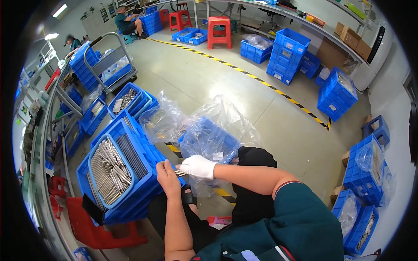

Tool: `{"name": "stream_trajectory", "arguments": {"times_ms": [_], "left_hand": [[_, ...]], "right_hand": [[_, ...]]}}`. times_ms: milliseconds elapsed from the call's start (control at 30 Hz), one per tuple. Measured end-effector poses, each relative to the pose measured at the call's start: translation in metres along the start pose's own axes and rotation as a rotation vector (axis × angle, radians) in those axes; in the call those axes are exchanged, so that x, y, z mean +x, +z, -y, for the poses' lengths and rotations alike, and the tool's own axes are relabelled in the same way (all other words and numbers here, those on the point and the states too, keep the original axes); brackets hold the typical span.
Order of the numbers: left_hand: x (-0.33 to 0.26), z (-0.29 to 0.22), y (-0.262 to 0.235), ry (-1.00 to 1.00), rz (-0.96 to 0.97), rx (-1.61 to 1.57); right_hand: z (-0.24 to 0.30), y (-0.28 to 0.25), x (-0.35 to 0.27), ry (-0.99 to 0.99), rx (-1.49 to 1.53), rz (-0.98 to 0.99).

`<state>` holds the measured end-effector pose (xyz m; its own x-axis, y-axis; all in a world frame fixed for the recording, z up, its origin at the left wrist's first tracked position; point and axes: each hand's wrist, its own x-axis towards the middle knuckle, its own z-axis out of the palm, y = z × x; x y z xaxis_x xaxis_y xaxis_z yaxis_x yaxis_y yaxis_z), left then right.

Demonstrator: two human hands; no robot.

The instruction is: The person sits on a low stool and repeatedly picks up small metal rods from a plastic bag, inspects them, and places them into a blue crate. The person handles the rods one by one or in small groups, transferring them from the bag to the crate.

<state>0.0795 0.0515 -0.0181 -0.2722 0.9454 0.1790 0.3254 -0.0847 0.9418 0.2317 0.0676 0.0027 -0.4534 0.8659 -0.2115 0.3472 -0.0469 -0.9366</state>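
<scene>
My bare left hand (169, 177) is closed on a few short silvery metal rods (179, 172). From the other side my right hand (198, 167), in a white glove, closes on the same rods, so the two hands nearly meet above my lap. Left of them, a light-blue tray (90, 162) heaped with many loose metal rods (112, 169) rests on a stack of blue crates (150, 185). Longer dark rods (130, 154) lie in rows beside that tray. Just beyond my hands sits a blue crate (213, 139) covered by a clear plastic bag (226, 115); its contents are mostly hidden.
A red stool (104, 226) stands by the crate stack. Another blue crate of metal parts (126, 101) and a trolley (109, 65) are farther left. Blue crates (287, 54) line the right side beyond yellow-black floor tape (261, 80). Two people (124, 24) work far off.
</scene>
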Motion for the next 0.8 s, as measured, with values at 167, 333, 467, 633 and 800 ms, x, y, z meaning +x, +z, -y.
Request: {"name": "stream_trajectory", "arguments": {"times_ms": [167,333,467,633,800], "left_hand": [[-0.007,-0.021,-0.013,-0.059,0.225,0.024],[-0.006,-0.019,-0.012,-0.026,0.191,0.108],[-0.006,-0.017,-0.013,0.018,0.172,0.114],[-0.007,-0.011,-0.019,0.057,-0.045,-0.032],[-0.007,-0.014,-0.026,-0.384,0.165,-0.752]], "right_hand": [[0.017,-0.009,-0.019,0.32,0.431,0.528],[0.0,0.006,-0.015,0.388,0.835,0.589],[0.0,0.008,-0.015,0.393,0.959,0.615],[0.016,0.005,-0.021,0.296,0.61,0.346],[0.03,-0.01,-0.02,0.205,0.468,0.168]]}}
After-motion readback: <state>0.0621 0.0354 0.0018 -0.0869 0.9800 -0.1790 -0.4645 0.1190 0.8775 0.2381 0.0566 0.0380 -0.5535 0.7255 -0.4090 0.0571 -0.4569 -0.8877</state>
